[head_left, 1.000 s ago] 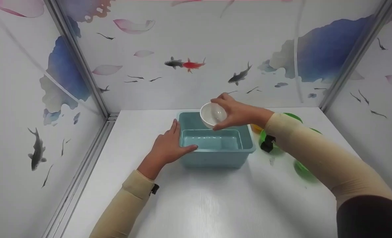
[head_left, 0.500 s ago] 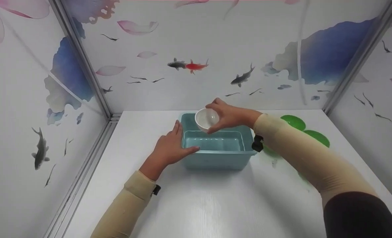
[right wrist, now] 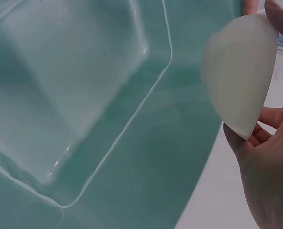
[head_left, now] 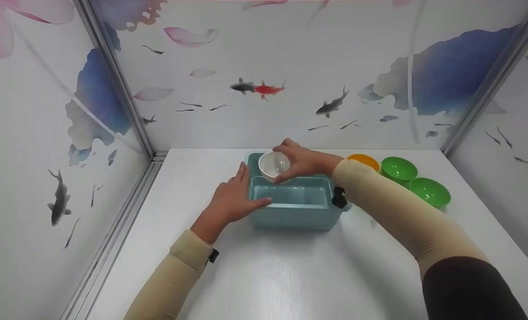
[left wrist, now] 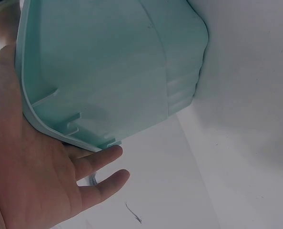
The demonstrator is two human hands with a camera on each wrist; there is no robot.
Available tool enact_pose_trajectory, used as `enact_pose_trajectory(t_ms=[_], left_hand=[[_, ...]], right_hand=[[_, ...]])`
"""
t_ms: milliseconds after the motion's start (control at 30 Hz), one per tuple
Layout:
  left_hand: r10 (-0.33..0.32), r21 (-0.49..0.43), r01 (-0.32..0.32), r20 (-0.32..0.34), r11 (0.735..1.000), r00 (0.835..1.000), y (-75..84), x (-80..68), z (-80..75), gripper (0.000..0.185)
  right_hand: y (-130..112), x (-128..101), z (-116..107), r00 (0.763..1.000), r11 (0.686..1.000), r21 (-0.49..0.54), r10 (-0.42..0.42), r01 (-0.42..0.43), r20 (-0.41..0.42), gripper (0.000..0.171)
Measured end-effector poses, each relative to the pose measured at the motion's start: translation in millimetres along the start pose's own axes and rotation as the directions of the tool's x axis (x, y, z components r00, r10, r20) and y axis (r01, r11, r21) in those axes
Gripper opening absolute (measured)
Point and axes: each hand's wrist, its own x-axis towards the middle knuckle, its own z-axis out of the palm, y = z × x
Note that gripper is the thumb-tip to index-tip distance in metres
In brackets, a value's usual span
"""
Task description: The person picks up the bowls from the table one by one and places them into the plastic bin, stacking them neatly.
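Note:
A small white bowl [head_left: 270, 166] is in my right hand [head_left: 303, 161], thumb and fingers gripping its rim from the right. The bowl is tilted and overlaps the back left part of a light blue plastic basin [head_left: 296, 218] in the head view. In the right wrist view, the bowl's pale outer side [right wrist: 241, 71] faces the basin's inside [right wrist: 146, 157]. My left hand [head_left: 230, 200] rests at the basin's left rim, fingers straight along the outside and thumb across the front corner. In the left wrist view, the palm lies against the rim [left wrist: 29, 112], with fingers spread past the corner.
Two green bowls [head_left: 399, 169] and an orange bowl [head_left: 364, 161] stand on the white table [head_left: 272, 271] to the right, the orange one partly behind my right sleeve. White panels [head_left: 201, 129] printed with fish and petals enclose the back and sides.
My right hand has brought the white bowl leftward and lower over the basin. The right forearm has shifted left, uncovering the orange and green bowls. My left hand stays at the rim.

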Motion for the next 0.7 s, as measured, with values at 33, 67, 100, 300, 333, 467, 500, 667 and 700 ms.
enact_pose_trajectory(t_ms=[33, 67, 100, 300, 333, 467, 500, 667, 700], left_hand=[[0.000, -0.002, 0.000, 0.002, 1.000, 1.000, 0.1, 0.0, -0.2, 0.137], [0.001, -0.002, -0.001, 0.002, 1.000, 1.000, 0.2, -0.3, -0.6, 0.137], [0.003, -0.001, -0.003, 0.003, 1.000, 1.000, 0.3, -0.4, -0.9, 0.137], [0.009, -0.002, -0.009, 0.001, 1.000, 1.000, 0.5, -1.3, -2.7, 0.136], [0.010, -0.001, -0.010, 0.001, 1.000, 1.000, 0.5, -1.3, -3.0, 0.136], [0.016, -0.002, -0.016, 0.002, 1.000, 1.000, 0.3, -1.6, -3.3, 0.136], [0.017, -0.002, -0.017, 0.000, 1.000, 1.000, 0.5, -1.8, -3.3, 0.136], [0.012, 0.007, -0.012, 0.002, 1.000, 1.000, 0.0, -1.8, -1.7, 0.134], [0.011, 0.007, -0.011, 0.002, 1.000, 1.000, -0.1, -2.0, -1.2, 0.133]], right_hand=[[1, 1, 1, 1.000, 1.000, -0.003, -0.001, 0.001, 0.000, 0.108], [1, 3, 2, 1.000, 1.000, -0.004, -0.003, 0.003, -0.001, 0.108], [2, 4, 2, 1.000, 1.000, -0.006, -0.005, 0.005, -0.003, 0.108], [4, 9, 2, 1.000, 1.000, -0.022, -0.008, 0.008, 0.004, 0.106], [4, 10, 2, 1.000, 1.000, -0.027, -0.010, 0.010, 0.007, 0.106], [4, 13, 3, 0.999, 0.998, -0.045, -0.039, 0.040, 0.014, 0.104], [4, 15, 4, 0.999, 0.998, -0.050, -0.047, 0.048, 0.014, 0.103], [5, 20, 6, 0.998, 0.997, -0.061, -0.056, 0.056, 0.010, 0.104], [6, 21, 7, 0.998, 0.996, -0.064, -0.057, 0.057, 0.011, 0.104]])
